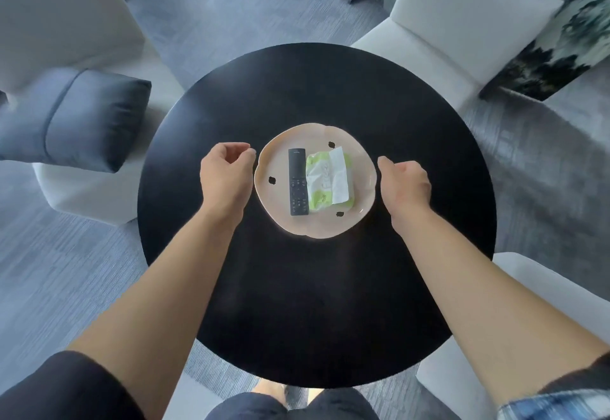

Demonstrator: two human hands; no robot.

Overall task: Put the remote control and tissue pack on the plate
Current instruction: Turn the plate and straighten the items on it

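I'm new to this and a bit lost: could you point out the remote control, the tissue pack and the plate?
remote control point(298, 181): head view, middle of its black body.
tissue pack point(321, 185): head view, centre of its green wrapper.
plate point(363, 185): head view, bare right rim.

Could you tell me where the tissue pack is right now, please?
In the head view, the tissue pack lies on the plate at the middle of the round black table, just right of the remote control.
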